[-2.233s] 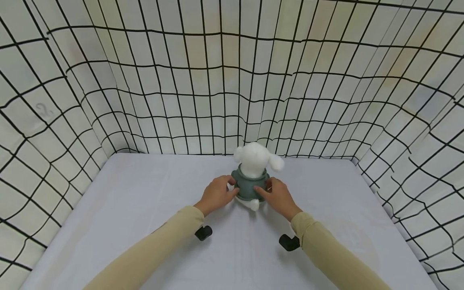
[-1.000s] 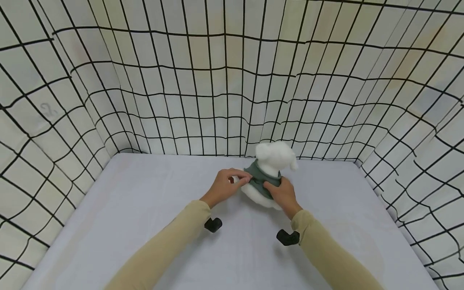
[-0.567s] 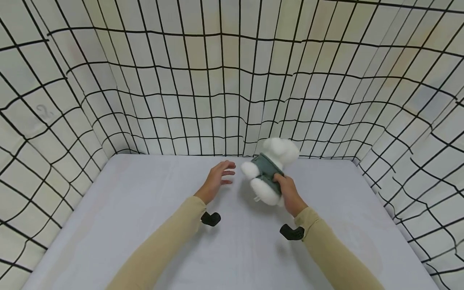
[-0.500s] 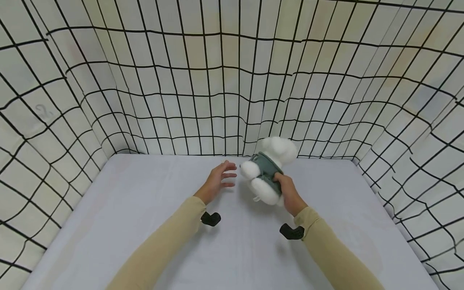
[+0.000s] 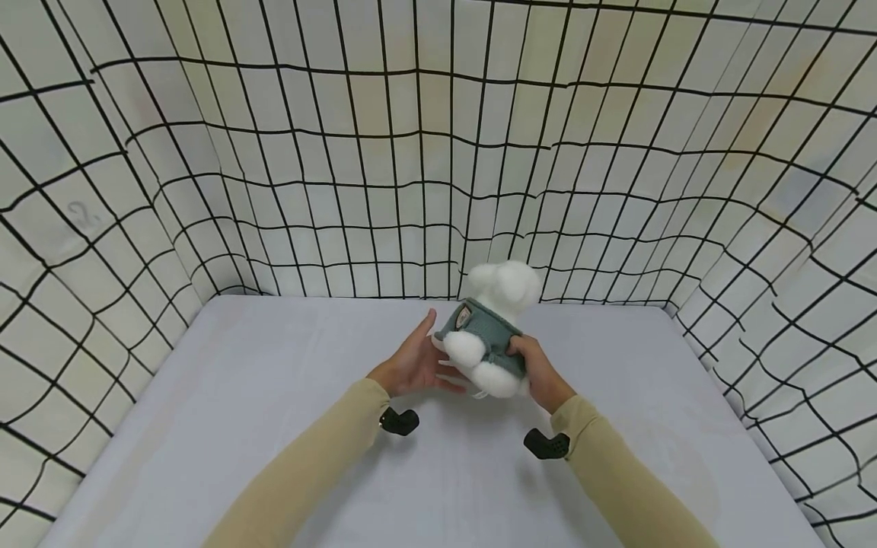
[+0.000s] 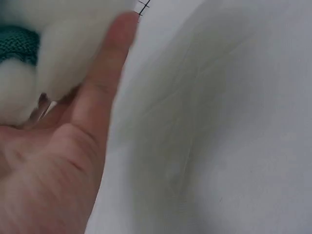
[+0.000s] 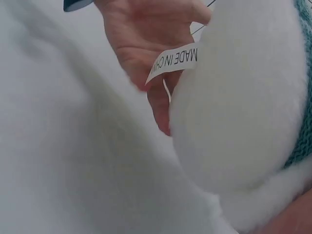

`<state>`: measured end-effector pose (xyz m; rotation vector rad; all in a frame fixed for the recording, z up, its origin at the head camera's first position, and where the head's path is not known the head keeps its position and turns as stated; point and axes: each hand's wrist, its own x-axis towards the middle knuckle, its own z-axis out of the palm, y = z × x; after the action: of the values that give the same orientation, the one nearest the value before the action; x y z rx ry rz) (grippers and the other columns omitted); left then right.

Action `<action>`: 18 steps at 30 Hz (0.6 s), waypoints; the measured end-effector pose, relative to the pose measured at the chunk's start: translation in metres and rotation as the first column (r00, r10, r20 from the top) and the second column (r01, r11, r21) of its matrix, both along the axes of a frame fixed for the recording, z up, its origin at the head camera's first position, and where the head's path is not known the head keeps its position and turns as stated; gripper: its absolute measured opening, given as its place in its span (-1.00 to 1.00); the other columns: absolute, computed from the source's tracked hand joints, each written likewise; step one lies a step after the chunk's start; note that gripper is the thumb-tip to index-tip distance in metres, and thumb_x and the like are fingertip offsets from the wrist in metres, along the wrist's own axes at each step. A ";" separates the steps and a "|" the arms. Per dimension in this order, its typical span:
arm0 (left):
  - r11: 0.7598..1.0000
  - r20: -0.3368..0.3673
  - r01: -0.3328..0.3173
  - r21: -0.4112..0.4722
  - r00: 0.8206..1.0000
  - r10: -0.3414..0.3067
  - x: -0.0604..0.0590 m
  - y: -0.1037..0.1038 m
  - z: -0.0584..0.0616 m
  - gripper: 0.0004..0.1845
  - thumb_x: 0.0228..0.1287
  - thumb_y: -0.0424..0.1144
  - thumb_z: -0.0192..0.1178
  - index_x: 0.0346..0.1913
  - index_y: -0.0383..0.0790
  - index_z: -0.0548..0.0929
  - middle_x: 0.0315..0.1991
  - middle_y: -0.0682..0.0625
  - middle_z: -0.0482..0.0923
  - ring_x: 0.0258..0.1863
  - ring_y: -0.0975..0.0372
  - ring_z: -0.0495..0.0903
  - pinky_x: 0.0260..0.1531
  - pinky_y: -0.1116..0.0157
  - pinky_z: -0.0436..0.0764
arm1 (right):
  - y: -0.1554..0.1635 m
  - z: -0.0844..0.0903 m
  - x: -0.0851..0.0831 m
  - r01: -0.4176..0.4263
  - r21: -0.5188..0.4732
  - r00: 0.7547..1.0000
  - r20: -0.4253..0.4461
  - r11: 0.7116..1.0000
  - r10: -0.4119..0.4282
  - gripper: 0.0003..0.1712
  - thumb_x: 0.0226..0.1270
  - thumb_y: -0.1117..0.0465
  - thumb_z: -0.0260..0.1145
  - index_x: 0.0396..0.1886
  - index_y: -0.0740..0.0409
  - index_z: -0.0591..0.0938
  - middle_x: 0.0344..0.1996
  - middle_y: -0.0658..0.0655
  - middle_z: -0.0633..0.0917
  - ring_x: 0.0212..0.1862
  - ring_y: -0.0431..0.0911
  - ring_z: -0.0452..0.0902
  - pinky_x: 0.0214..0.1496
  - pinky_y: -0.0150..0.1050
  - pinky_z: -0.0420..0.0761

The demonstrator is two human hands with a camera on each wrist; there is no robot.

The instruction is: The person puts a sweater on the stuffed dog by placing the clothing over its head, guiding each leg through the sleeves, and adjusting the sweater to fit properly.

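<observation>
**Plush toy held off the table between two hands**

From my remote seat, the head view showed the white plush toy lifted clear of the pale table, tipped over on its side with its head toward the back netting. It wore a green knitted sweater with a small badge on it.

The right hand gripped the toy from the right, fingers curled round the sweater and body. I saw the left hand held flat against the toy's left side, fingers straight and together, thumb up, palm touching the white fur rather than clasping it. The left wrist view confirmed that: a straight finger lay along the fur, with a strip of green knit at the frame's edge.

In the right wrist view the white fur filled most of the frame, and a sewn-in label reading "MADE IN CH…" hung beside the left palm.

Both arms wore tan sleeves, each with a black camera mount at the wrist.
</observation>
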<state>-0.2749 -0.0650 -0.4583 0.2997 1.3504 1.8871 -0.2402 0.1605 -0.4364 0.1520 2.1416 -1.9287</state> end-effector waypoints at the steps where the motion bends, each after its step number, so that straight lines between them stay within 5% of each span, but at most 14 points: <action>1: 1.000 -0.012 0.001 -0.003 1.000 -0.001 0.001 0.000 0.000 -0.03 0.26 0.53 -0.37 0.46 -0.17 0.13 0.33 -0.35 0.27 0.13 -0.15 0.53 0.07 -0.15 0.55 | 0.000 0.000 0.000 -0.007 0.023 1.000 -0.016 1.000 0.008 -0.63 -0.01 0.19 -0.05 -0.14 0.15 0.23 -0.01 0.11 0.29 0.05 0.00 0.18 0.07 -0.17 0.19; 4: 1.000 -0.057 -0.008 -0.014 0.998 0.007 0.003 0.002 0.000 -0.24 0.41 0.35 -0.31 0.45 -0.11 0.19 0.27 -0.28 0.36 0.05 -0.10 0.60 0.05 -0.09 0.58 | 0.003 0.002 0.000 -0.033 0.095 0.995 -0.093 0.995 0.042 -0.64 0.14 0.18 -0.05 -0.07 0.22 0.38 0.07 0.17 0.41 0.09 0.02 0.28 0.18 -0.16 0.27; 7: 0.999 -0.106 -0.028 -0.018 0.994 0.026 0.004 0.004 0.000 -0.36 0.48 0.20 -0.26 0.42 -0.12 0.24 0.25 -0.23 0.40 0.02 -0.05 0.63 0.06 -0.07 0.59 | 0.007 0.003 0.000 -0.013 0.194 0.978 -0.202 0.981 0.053 -0.49 0.32 0.17 -0.01 0.22 0.26 0.44 0.22 0.24 0.46 0.21 0.07 0.34 0.30 -0.05 0.34; 10: 0.994 -0.148 -0.108 -0.035 0.984 0.101 0.003 0.004 0.000 -0.42 0.49 0.11 -0.21 0.40 -0.14 0.29 0.24 -0.24 0.43 -0.03 0.01 0.66 0.04 -0.04 0.61 | 0.009 0.005 0.001 0.066 0.275 0.950 -0.310 0.959 0.023 -0.51 0.38 0.19 0.12 0.27 0.22 0.43 0.14 0.27 0.53 0.13 0.07 0.43 0.17 -0.07 0.48; 14: 0.960 -0.213 -0.263 -0.097 0.948 0.238 0.002 0.002 0.000 -0.49 0.51 -0.03 -0.15 0.42 -0.14 0.29 0.26 -0.23 0.44 -0.11 0.08 0.69 0.02 0.07 0.64 | 0.007 0.008 0.000 0.128 0.344 0.930 -0.368 0.930 0.008 -0.63 0.37 0.08 0.24 0.09 0.14 0.51 -0.10 0.18 0.61 -0.10 -0.02 0.50 -0.08 -0.23 0.49; 18: 0.931 -0.316 -0.330 -0.158 0.910 0.269 0.002 0.002 -0.001 -0.52 0.52 -0.14 -0.11 0.42 -0.15 0.26 0.30 -0.21 0.39 0.01 0.08 0.64 0.07 0.14 0.62 | 0.005 0.011 0.002 0.060 0.353 0.950 -0.307 0.934 0.055 -0.47 0.38 -0.20 0.16 0.16 0.03 0.52 -0.01 0.12 0.62 -0.01 -0.04 0.52 0.05 -0.11 0.49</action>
<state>-0.2732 -0.0632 -0.4589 0.2803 1.8707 1.9827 -0.2381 0.1652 -0.4251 -0.0930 2.6916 -1.6291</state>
